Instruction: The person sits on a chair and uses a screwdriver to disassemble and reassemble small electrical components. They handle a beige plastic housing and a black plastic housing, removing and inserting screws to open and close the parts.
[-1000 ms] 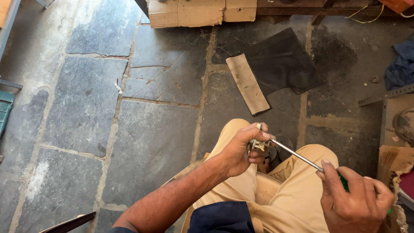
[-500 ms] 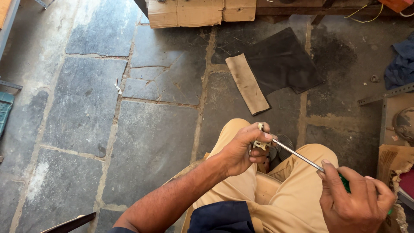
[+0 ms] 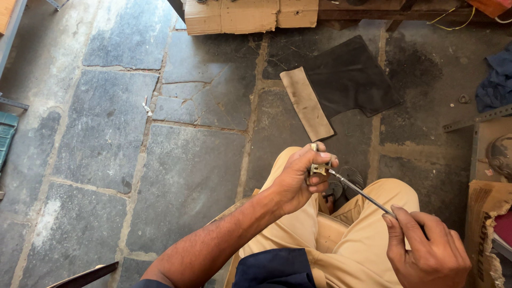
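The left hand (image 3: pixel 298 178) pinches a small metal part (image 3: pixel 318 168) (over tan-trousered knees), while the right hand (image 3: pixel 426 253) sets a screwdriver (image 3: pixel 362 193) tip against it.

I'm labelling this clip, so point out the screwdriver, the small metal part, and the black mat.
screwdriver (image 3: pixel 361 192), head view, on the bare metal shaft.
metal part (image 3: pixel 318 168), head view, on the piece showing between the left hand's fingers.
black mat (image 3: pixel 349 77), head view, on its middle.

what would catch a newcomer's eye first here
Low in the middle, the left hand pinches a small metal part while the right hand sets a screwdriver tip to it, above tan trousers. Beyond, a black mat lies on the stone floor.
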